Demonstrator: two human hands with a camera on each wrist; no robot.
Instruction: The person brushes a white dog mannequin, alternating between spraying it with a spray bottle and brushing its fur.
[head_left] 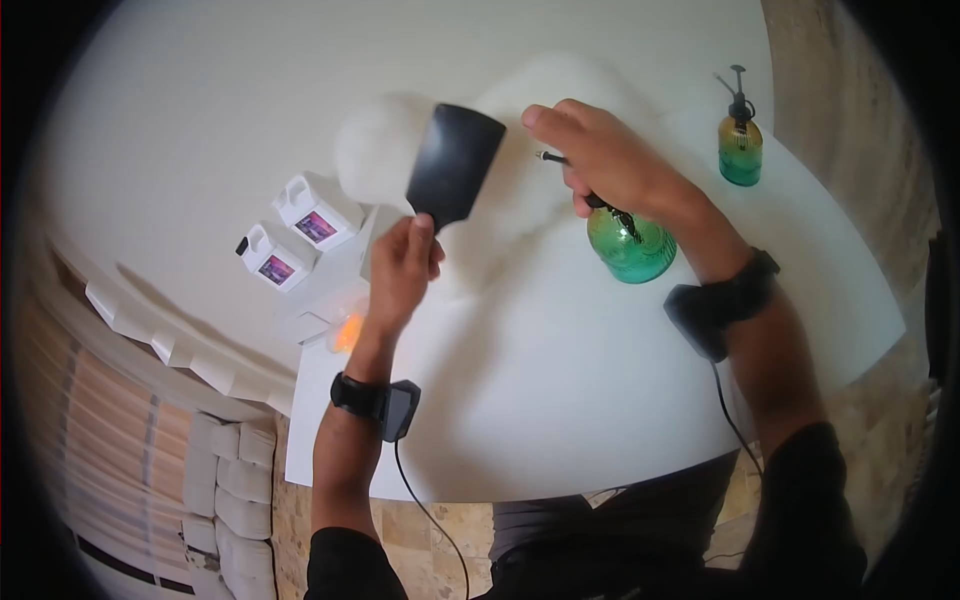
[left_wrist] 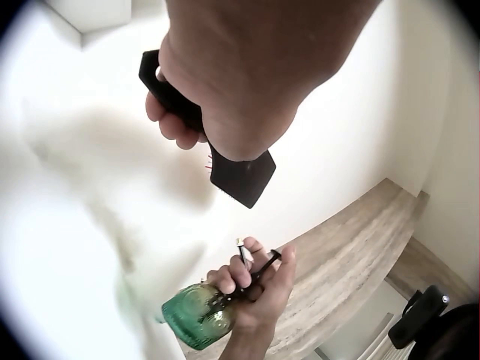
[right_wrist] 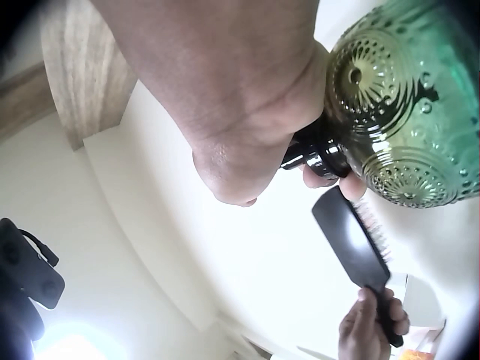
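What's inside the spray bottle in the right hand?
Inside the spray bottle, dark pump parts show through tinted glass. The right hand covers some of its top; whether there's liquid, I can't tell.

Left forearm (head_left: 345, 470) bare, reaching forward with slight inward lean; left wrist (head_left: 372, 350) roughly straight. Left hand (head_left: 402, 265) in firm grip: fingers (left_wrist: 177, 129) curled, left thumb (head_left: 424, 222) extended forward. Right forearm (head_left: 778, 365) bare, slanting inward from person's right. Right hand (head_left: 615, 160) farther forward, apart from left; fingers bent in grip, right thumb (left_wrist: 287, 262) raised in left wrist view.
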